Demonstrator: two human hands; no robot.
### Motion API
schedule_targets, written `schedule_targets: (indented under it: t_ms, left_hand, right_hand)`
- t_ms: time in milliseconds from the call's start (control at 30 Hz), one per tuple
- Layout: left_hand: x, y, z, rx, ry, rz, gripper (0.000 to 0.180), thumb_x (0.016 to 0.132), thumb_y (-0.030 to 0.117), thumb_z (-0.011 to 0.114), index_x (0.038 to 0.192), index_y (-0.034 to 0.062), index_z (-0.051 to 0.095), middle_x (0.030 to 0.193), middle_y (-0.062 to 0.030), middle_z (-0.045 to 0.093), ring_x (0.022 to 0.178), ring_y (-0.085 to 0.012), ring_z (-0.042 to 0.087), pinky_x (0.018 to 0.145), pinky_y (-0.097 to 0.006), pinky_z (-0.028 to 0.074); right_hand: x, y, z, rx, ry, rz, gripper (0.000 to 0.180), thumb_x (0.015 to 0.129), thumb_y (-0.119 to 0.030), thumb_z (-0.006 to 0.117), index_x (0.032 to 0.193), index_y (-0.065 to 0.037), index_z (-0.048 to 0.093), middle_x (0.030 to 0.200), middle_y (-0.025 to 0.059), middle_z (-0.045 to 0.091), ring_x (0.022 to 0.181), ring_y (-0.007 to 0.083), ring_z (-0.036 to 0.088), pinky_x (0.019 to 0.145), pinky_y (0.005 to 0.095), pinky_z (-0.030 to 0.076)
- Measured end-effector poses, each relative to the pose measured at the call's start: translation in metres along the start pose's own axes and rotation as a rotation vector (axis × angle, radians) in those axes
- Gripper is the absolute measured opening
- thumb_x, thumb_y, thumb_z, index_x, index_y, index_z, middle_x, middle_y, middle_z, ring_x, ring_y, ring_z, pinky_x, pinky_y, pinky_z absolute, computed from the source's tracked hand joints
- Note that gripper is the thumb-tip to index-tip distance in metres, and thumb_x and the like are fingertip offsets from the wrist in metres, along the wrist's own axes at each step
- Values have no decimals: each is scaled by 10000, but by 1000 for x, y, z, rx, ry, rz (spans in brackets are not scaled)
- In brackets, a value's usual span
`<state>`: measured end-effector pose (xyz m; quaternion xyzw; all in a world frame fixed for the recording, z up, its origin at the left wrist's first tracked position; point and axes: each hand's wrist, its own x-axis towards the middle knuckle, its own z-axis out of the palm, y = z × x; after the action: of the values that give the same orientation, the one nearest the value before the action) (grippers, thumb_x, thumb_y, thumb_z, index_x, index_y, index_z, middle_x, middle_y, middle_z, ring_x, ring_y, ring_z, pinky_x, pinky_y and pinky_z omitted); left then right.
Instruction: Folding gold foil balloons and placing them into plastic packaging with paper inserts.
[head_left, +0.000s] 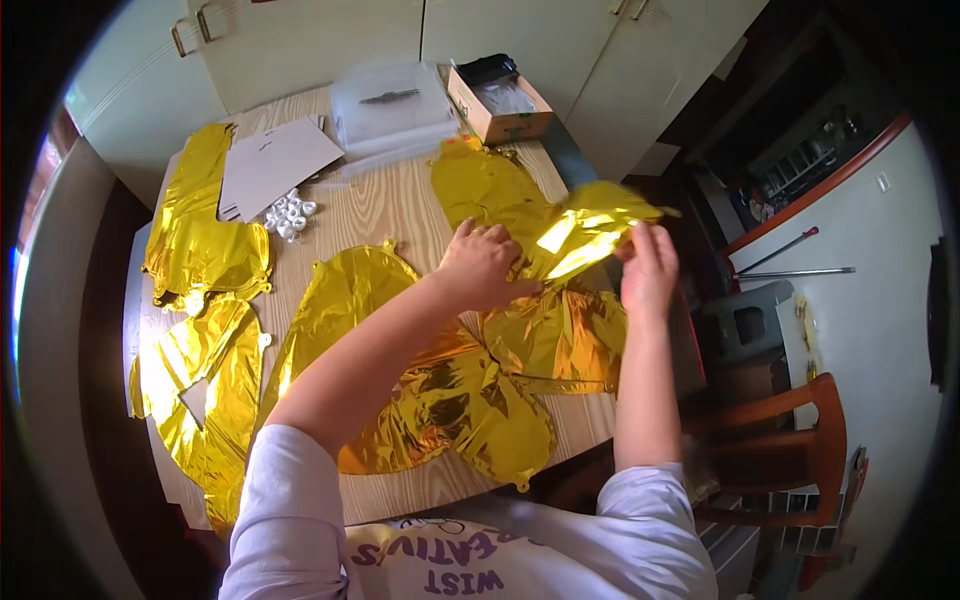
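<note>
Flat gold foil balloons cover much of the wooden table. My left hand [483, 265] lies palm down on one foil balloon [485, 185], thumb spread toward the right and fingers slightly bent. At its right, my right hand [650, 268] pinches the edge of a raised, folded foil part [600, 225], slightly blurred. Whether this part belongs to the balloon under my left hand I cannot tell. Below my hands lie more crumpled foil balloons [490, 415], partly hidden by my left forearm. Another foil balloon [340, 285] is spread out left of that forearm.
An L-shaped foil balloon [190, 215] and one with a square hole [225, 350] lie at the left. Behind are grey cards [275, 165], white ribbon rolls [290, 215], clear plastic bags [385, 110] and an open box [515, 120]. A wooden chair [825, 450] stands at right.
</note>
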<state>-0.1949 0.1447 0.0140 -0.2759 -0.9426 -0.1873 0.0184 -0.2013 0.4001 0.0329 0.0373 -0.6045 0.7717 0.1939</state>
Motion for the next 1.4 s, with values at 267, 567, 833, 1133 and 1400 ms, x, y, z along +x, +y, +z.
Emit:
schedule_targets:
  t_ms: [267, 567, 833, 1133, 1400]
  left_hand:
    - [-18, -22, 27, -15, 197, 190, 765, 846, 706, 642, 1310, 106, 548, 1302, -130, 517, 1310, -346, 485, 1192, -583, 250]
    - [-16, -10, 17, 183, 82, 185, 979, 705, 757, 715, 1414, 120, 491, 1392, -158, 477, 1420, -365, 371, 1247, -571, 147]
    - [-29, 30, 6, 79, 80, 158, 646, 791, 453, 754, 1329, 121, 621, 1363, -137, 563, 1362, -323, 471, 1238, -562, 197]
    - [-154, 29, -31, -1889, 558, -398, 512, 1022, 365, 582, 1415, 47, 496, 1245, -118, 619, 1167, -216, 605, 998, -393, 488]
    - [-271, 53, -37, -1655, 369, -629, 884, 911, -19, 692, 1584, -10, 119, 1089, -131, 650, 867, -182, 696, 739, -301, 572]
  right_hand:
    - [-89, -114, -165, 308, 377, -275, 258, 1011, -237, 578, 1200, -68, 624, 1238, 95, 645, 1165, 223, 594, 1024, 441, 454]
    - [-106, -199, -330, -42, 712, -521, 459, 1055, -246, 445, 1419, 16, 542, 1380, 173, 594, 1179, 326, 629, 1018, 440, 518]
    - [-5, -259, -152, 110, 278, -407, 385, 1027, -348, 517, 1190, -18, 629, 1089, 106, 659, 949, 249, 644, 859, 398, 518]
    - [-103, -31, 212, -19, -119, 138, 281, 953, -249, 607, 740, -70, 568, 643, 40, 607, 595, 150, 581, 600, 312, 468]
    - [-116, 87, 322, -516, -53, -13, 394, 945, -357, 641, 768, -6, 614, 703, 153, 662, 666, 321, 630, 653, 444, 489]
